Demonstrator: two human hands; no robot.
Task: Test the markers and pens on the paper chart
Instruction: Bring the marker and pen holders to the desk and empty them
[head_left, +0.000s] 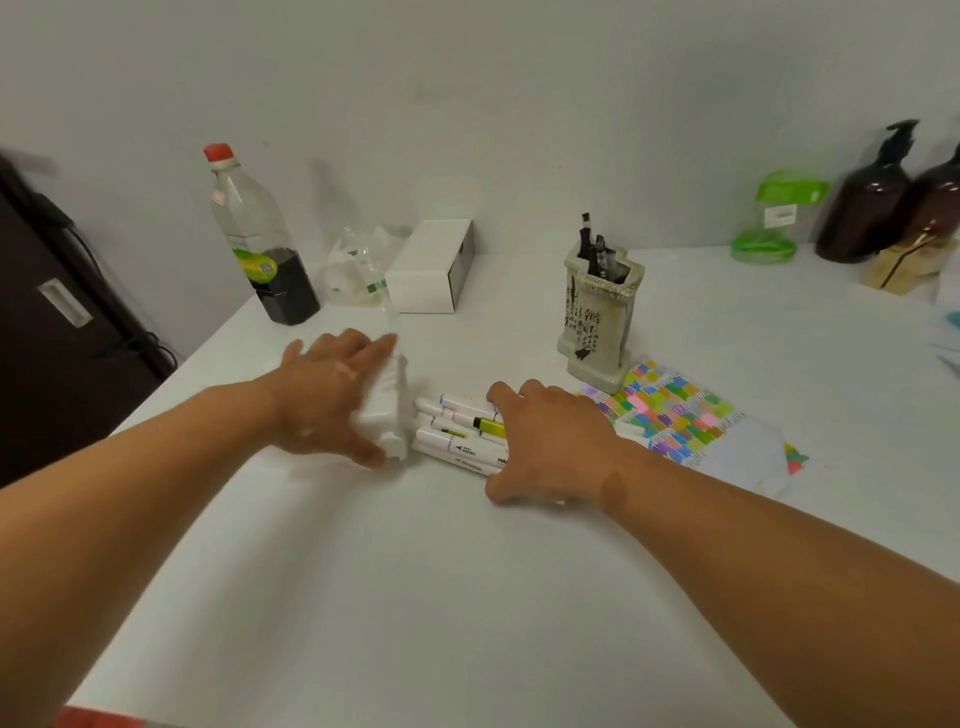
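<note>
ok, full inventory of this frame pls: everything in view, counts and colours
markers: several, white barrels, piled mid-table
highlighter: 1, yellow-green, on the pile
paper chart: 1, multicoloured swatches, right of pile
pen holder: 1, cream ceramic, behind chart
pens: several, dark, in holder
bottle: 1, clear, red cap, dark liquid, back left
box: 1, white, back centre
pump bottles: 2, brown, back right
green pack: 1, beside them
table: 1, white
white object: 1, blurred, in left hand
left hand: grips the white object
right hand: over the markers, grip unclear
</note>
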